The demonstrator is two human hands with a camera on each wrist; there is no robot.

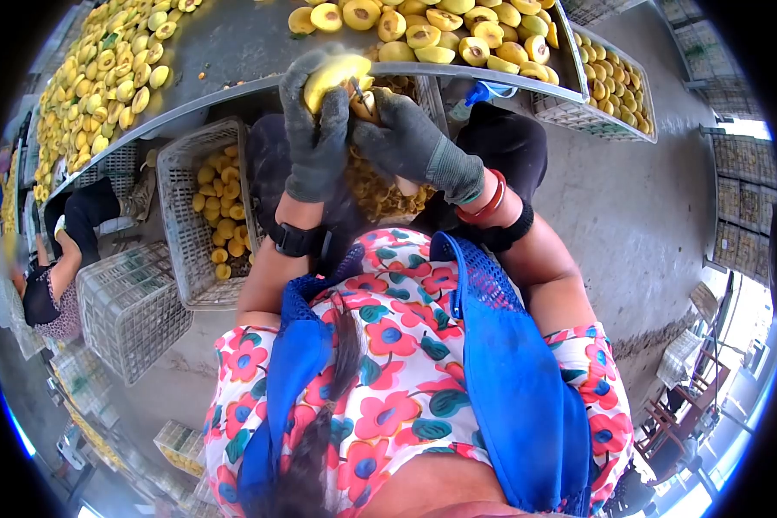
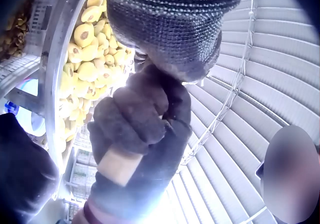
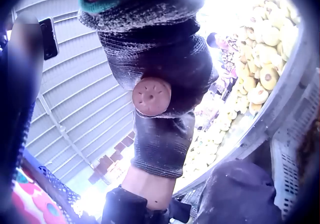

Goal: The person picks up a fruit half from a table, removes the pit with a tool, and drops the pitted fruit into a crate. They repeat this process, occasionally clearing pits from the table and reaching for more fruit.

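Note:
Both hands wear dark grey knit gloves and meet in front of the body, at the edge of the metal table. My left hand grips a yellow peach, fingers behind it and thumb in front. My right hand has its fingers curled round the wooden handle of a small tool. A dark metal part of that tool meets the peach in the head view; the exact kind of tool I cannot tell. In the right wrist view the handle's round butt end pokes out of the fist. Gloves hide the peach in both wrist views.
Piles of halved peaches lie on the table. A crate of peaches stands at the right, another crate at the left beside a stacked crate. Peelings lie below the hands. Another person sits far left.

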